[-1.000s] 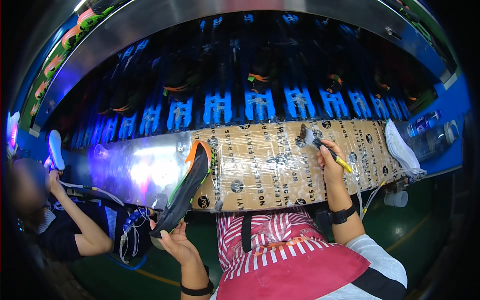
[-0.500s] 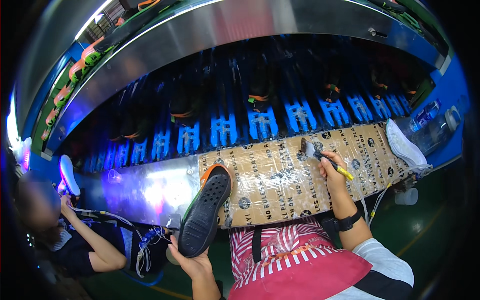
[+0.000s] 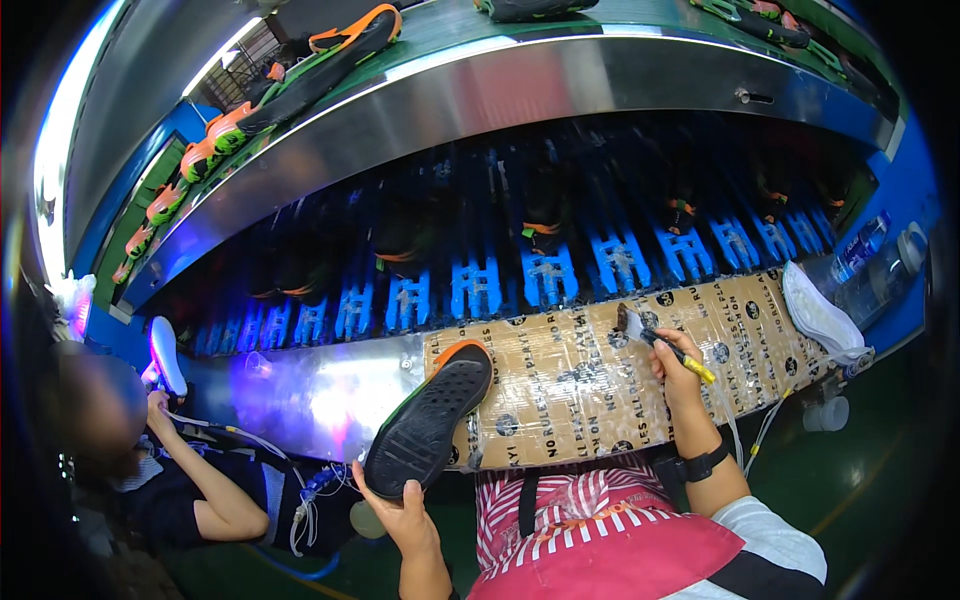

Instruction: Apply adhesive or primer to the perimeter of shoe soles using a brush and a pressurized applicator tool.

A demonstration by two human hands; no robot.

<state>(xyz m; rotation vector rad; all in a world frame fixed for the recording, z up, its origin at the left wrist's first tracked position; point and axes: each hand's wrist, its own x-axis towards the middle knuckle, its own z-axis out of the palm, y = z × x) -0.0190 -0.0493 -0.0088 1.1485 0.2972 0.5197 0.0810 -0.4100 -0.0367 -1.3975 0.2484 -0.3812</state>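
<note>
over left edge of cardboard, sole, brush well apart

Uneven light: hard white-violet glare on the metal plate, beyond and left of the left hand's grip (left hand itself fairly sharp), with a burnt-out strip light much farther off that way. Past both grips the recess sinks to near-black, its blue supports showing; cardboard by the right hand brighter, small glints. Fisheye bows the steel rail well beyond, corners go black, co-worker's head far left is smeared.
</note>
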